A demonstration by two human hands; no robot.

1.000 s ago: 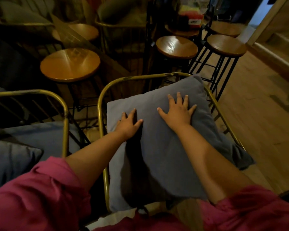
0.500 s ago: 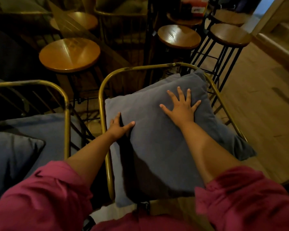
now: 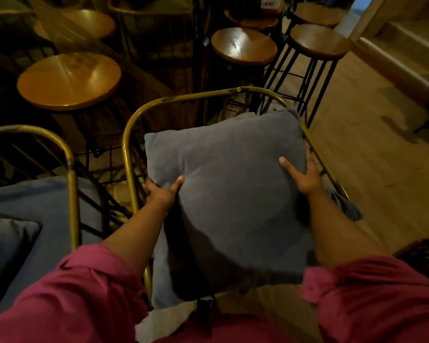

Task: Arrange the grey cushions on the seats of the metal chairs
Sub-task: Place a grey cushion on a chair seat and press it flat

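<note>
A square grey cushion (image 3: 228, 184) sits inside the brass-coloured metal chair (image 3: 183, 100) in front of me, on top of another grey cushion whose edge (image 3: 160, 283) shows below it. My left hand (image 3: 162, 190) grips the top cushion's left edge, thumb on top and fingers under it. My right hand (image 3: 301, 178) grips its right edge the same way. A second metal chair (image 3: 71, 169) stands at the left with grey cushions (image 3: 22, 233) on its seat.
Round wooden stools stand behind the chairs: one at the left (image 3: 68, 80), two at the back right (image 3: 243, 45) (image 3: 318, 40). Wooden floor (image 3: 382, 149) lies open at the right, with a step (image 3: 401, 63) beyond. My pink sleeves fill the bottom of the view.
Both hands have left the cushion's top, where they lay flat, and slid out to its left and right edges, closing on them. The cushion now sits squarer in the chair.
</note>
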